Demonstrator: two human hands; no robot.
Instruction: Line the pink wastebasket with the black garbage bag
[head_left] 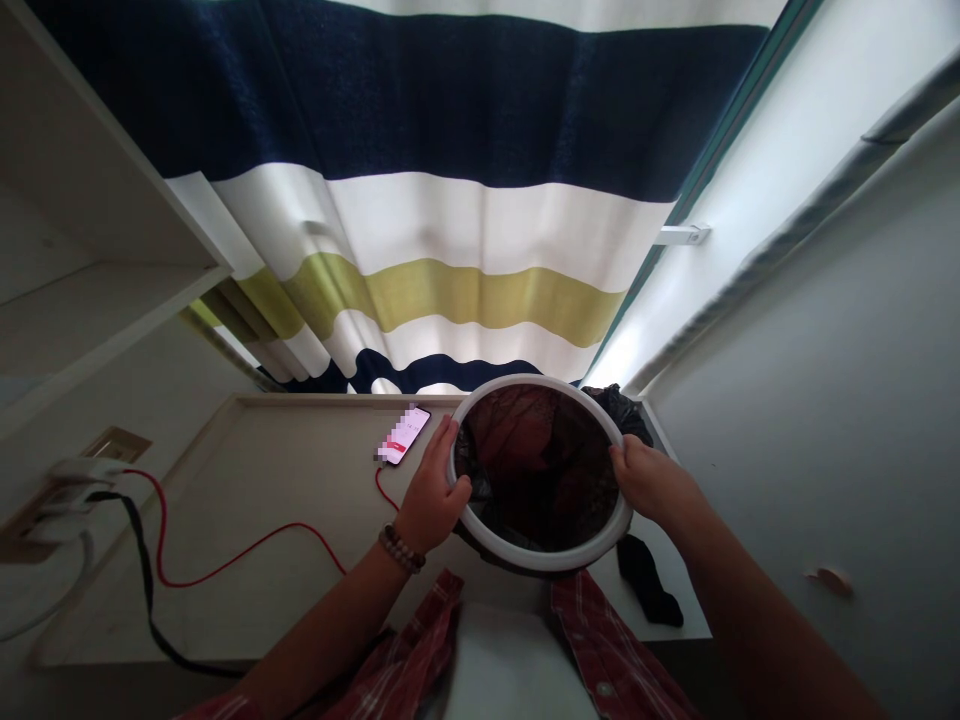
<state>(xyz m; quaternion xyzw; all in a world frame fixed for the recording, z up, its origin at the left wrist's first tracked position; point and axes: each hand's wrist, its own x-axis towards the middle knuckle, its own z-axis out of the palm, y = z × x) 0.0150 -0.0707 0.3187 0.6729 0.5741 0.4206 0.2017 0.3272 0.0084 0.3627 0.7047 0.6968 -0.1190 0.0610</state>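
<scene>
A round trash can with a white rim [559, 558] is held in front of me, its opening facing up toward me. Dark plastic bag lining [540, 470] covers the inside, and what lies at the bottom is too dark to make out. My left hand [431, 495], with a beaded bracelet on the wrist, grips the rim at the left. On the opposite side my right hand [656, 485] is closed around the rim. Black crumpled plastic [619, 408] bulges out behind the can. Its lower body is hidden from view.
A pale desk [247, 460] spans below. On it lie a lit phone [406, 435] on a red cable [225, 570] and a black sock-like cloth [649, 585]. Plugs fill a wall socket [64, 500] at left. A striped curtain [465, 230] hangs behind; a wall [825, 420] borders the right.
</scene>
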